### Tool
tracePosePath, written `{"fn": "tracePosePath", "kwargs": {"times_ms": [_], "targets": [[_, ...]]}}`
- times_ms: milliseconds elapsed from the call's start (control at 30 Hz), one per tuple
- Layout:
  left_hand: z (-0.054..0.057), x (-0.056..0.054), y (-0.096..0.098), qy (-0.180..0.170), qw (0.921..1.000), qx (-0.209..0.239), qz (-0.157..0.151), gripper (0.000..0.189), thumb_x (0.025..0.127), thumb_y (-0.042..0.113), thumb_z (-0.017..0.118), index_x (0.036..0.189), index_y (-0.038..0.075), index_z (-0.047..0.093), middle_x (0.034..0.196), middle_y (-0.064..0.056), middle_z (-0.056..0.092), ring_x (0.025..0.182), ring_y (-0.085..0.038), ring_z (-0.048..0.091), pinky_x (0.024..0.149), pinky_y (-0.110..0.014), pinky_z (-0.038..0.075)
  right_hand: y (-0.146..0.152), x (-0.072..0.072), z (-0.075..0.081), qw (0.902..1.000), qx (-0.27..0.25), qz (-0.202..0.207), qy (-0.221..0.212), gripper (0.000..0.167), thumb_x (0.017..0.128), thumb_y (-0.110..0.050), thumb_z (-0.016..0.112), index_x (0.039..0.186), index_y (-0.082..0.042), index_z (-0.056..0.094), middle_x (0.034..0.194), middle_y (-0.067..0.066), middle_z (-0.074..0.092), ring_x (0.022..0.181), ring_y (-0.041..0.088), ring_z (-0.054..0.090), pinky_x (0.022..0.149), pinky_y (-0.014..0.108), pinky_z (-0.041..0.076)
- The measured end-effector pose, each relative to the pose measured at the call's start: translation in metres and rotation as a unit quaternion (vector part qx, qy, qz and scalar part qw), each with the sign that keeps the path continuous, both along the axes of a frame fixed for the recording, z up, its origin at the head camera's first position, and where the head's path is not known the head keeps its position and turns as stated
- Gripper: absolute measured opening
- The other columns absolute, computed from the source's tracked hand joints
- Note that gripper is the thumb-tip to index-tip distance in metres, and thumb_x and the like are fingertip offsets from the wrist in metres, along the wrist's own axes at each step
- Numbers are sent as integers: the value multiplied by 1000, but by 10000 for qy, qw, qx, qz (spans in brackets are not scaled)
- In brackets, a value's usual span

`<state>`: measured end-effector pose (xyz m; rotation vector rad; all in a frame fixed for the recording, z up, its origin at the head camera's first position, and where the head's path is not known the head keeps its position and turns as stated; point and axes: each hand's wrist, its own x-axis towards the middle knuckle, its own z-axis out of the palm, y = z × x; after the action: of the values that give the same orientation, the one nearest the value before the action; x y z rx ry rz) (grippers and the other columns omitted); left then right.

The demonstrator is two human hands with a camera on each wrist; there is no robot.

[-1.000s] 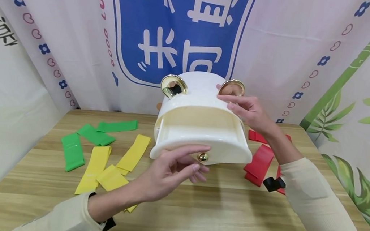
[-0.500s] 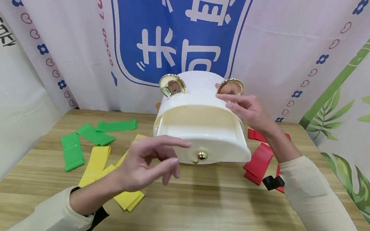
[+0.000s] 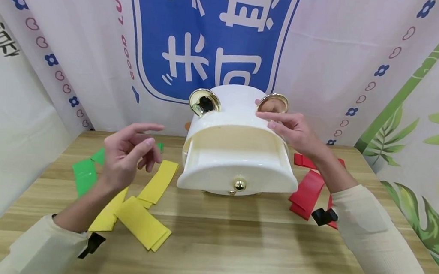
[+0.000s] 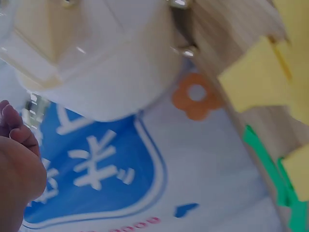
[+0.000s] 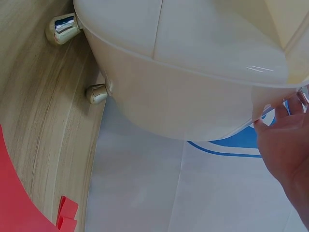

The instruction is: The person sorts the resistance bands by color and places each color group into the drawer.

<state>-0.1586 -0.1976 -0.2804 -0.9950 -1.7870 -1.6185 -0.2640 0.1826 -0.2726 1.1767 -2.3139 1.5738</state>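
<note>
A white box point(image 3: 240, 117) with a rounded top and two gold disc-shaped ears stands at the middle back of the table. Its front drawer point(image 3: 216, 177), bearing a gold knob point(image 3: 240, 184), is tilted out, and the cream inside shows. My right hand point(image 3: 297, 133) rests its fingertips on the box's upper right, just below the right ear; in the right wrist view the hand point(image 5: 285, 140) is beside the box's rim. My left hand point(image 3: 129, 155) hovers, holding nothing, fingers loosely bent, above the green strips point(image 3: 85, 176) and yellow strips point(image 3: 143, 221), apart from the box.
Folded red strips point(image 3: 308, 193) lie right of the box, under my right forearm. Behind the wooden table point(image 3: 226, 253) hangs a printed cloth point(image 3: 325, 68) with a blue panel. Small gold feet point(image 5: 98, 94) hold up the box.
My left hand has moved away from the drawer's front, leftward and up, over the yellow and green strips. The right hand and the drawer have stayed in place.
</note>
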Motion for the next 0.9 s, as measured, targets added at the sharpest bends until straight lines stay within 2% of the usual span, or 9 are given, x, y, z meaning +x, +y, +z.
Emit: {"fn": "tracePosePath", "kwargs": {"times_ms": [100, 167, 267, 367, 500, 600, 667, 733, 900], "targets": [[-10, -12, -14, -617, 9961, -365, 507, 31, 98, -13, 46, 118, -6, 69, 65, -3, 68, 43, -14, 51, 37, -26, 35, 1, 1, 1, 10000, 22, 17, 4, 34, 103, -6, 54, 134, -1, 67, 83, 8, 65, 55, 18, 47, 54, 23, 49], [-18, -21, -23, -1087, 9883, -752, 761, 29, 100, -11, 47, 120, -8, 67, 68, -6, 68, 45, -15, 53, 38, -26, 37, 1, 1, 1, 10000, 55, 13, 23, 34, 104, -7, 54, 134, -1, 67, 80, 9, 63, 55, 18, 46, 54, 23, 48], [-30, -36, -35, -1781, 9641, -1612, 1128, 29, 102, -3, 50, 126, -4, 66, 76, -10, 69, 54, -15, 58, 43, -25, 44, 0, 0, 1, 10000, 65, 3, 41, 34, 104, -8, 54, 135, -2, 67, 85, 8, 67, 58, 19, 51, 55, 23, 50], [-42, -52, -45, -2275, 9325, -2504, 1268, 33, 102, 4, 54, 133, -3, 62, 89, -15, 71, 68, -18, 65, 52, -27, 51, 1, -1, 1, 10000, 34, -12, 47, 33, 104, -7, 54, 134, -1, 67, 86, 7, 68, 58, 18, 51, 54, 23, 49], [-62, -72, -56, -2300, 8925, -3662, 1281, 37, 99, 2, 58, 134, -8, 60, 105, -23, 71, 89, -32, 70, 72, -37, 59, 0, -2, -1, 10000, -55, 34, 55, 33, 103, -4, 54, 133, 2, 67, 90, 5, 71, 56, 18, 49, 54, 23, 49], [-76, -85, -60, -2032, 8711, -4275, 1310, 38, 96, -3, 58, 132, -12, 61, 119, -29, 69, 106, -44, 67, 85, -50, 58, -1, -2, -1, 9999, -133, 58, 43, 34, 101, -2, 54, 132, 4, 67, 99, 3, 75, 58, 19, 53, 54, 23, 51], [-83, -92, -61, -1942, 8615, -4483, 1385, 38, 95, -4, 58, 133, -12, 61, 128, -32, 65, 117, -49, 62, 94, -59, 54, 0, -2, -1, 9998, -164, 47, 37, 34, 101, -1, 54, 132, 4, 67, 102, 1, 76, 59, 20, 56, 55, 23, 52], [-88, -97, -61, -1928, 8535, -4618, 1454, 39, 96, -4, 58, 134, -11, 61, 135, -32, 61, 122, -49, 59, 99, -62, 51, 0, -2, -1, 9998, -180, 46, 38, 33, 101, -2, 54, 132, 4, 67, 103, 1, 76, 61, 20, 58, 55, 23, 53], [-95, -108, -58, -2069, 8415, -4800, 1368, 37, 96, -5, 58, 132, -10, 63, 131, -30, 64, 112, -44, 63, 98, -59, 51, -1, -1, -1, 9998, -187, 37, 20, 33, 102, -2, 54, 132, 4, 66, 102, 1, 77, 61, 20, 58, 56, 23, 53]]}}
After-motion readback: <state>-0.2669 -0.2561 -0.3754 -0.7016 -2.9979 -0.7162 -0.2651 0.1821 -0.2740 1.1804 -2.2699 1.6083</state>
